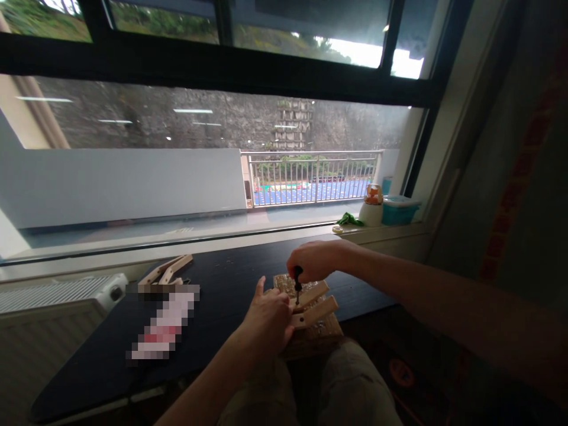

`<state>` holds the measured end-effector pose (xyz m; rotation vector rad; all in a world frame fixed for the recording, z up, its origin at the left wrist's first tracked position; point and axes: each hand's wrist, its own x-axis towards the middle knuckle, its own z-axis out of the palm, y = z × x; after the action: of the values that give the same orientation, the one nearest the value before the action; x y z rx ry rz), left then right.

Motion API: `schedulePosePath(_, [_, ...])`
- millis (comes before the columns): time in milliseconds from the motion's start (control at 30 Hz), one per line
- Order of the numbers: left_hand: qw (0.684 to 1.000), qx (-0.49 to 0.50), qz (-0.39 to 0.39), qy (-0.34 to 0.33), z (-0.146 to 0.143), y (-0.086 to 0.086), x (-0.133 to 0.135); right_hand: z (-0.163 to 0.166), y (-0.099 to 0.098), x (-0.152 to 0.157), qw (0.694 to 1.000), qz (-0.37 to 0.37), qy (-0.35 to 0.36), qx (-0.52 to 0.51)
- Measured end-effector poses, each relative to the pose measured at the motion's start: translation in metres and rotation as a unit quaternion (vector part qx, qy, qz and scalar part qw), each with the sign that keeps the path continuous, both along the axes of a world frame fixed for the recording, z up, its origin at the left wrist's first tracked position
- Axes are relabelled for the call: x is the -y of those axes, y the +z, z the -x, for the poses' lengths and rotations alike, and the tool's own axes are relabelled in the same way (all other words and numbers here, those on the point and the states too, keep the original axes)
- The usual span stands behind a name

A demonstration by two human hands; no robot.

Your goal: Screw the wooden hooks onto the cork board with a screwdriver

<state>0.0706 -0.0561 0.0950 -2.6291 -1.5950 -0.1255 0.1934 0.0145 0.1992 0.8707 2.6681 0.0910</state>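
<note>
My left hand is closed around the near ends of two light wooden slats that lie over a perforated wooden board at the edge of the dark table. My right hand grips the black handle of a small screwdriver, held upright with its tip down on the upper slat.
More joined wooden slats lie at the table's left, beside a blurred-out patch. A white radiator stands at the left. The windowsill holds a white pot, a teal box and a green cloth. My knees are below the board.
</note>
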Motion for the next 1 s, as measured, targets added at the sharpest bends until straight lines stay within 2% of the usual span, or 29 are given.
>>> schedulePosePath(200, [1.000, 0.007, -0.014, -0.008, 0.001, -0.006, -0.001, 0.001, -0.010, -0.004, 1.000, -0.007, -0.015, -0.014])
schedulePosePath(400, [1.000, -0.006, 0.001, -0.009, -0.001, -0.002, 0.000, -0.004, -0.024, -0.015, 0.997, -0.029, -0.058, -0.051])
schedulePosePath(533, [1.000, -0.002, 0.005, -0.001, -0.002, 0.000, 0.000, -0.001, -0.023, -0.014, 0.995, -0.042, -0.073, -0.062])
schedulePosePath(800, [1.000, -0.006, -0.001, -0.003, 0.000, -0.003, -0.002, 0.000, -0.005, -0.005, 0.997, 0.015, -0.009, -0.069])
schedulePosePath(1000, [1.000, -0.003, 0.005, -0.012, -0.001, -0.003, -0.003, 0.003, -0.023, -0.015, 0.990, 0.006, -0.072, -0.123])
